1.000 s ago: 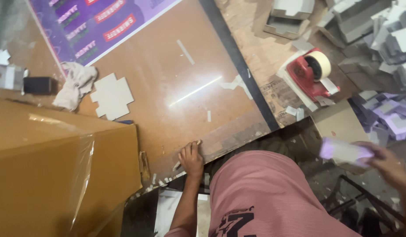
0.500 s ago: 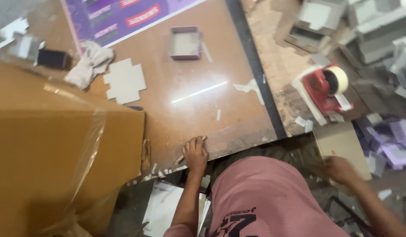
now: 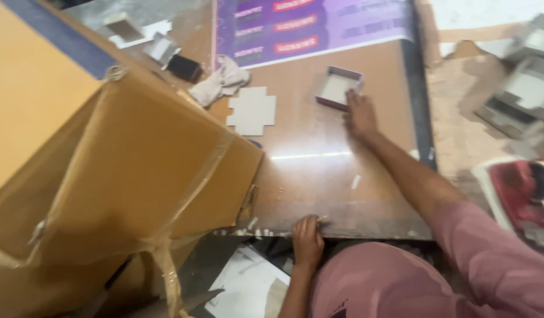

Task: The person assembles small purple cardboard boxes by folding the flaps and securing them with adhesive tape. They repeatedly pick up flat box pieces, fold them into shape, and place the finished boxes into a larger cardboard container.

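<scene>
My right hand lies flat, fingers spread, touching the small shallow open grey cardboard box far out on the brown glossy board, while my left hand curls over the board's near edge.

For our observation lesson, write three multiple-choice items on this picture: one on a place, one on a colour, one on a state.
1. Where is the right hand?
A. on the small tray
B. on the rag
C. on the carton

2. What colour is the poster?
A. green
B. purple
C. yellow

3. How does the cross-shaped card lie?
A. folded up
B. rolled
C. flat

A: its fingers touch the tray's near edge.
B: the sheet at the tabletop's far end is purple.
C: it lies unfolded on the tabletop.
</scene>
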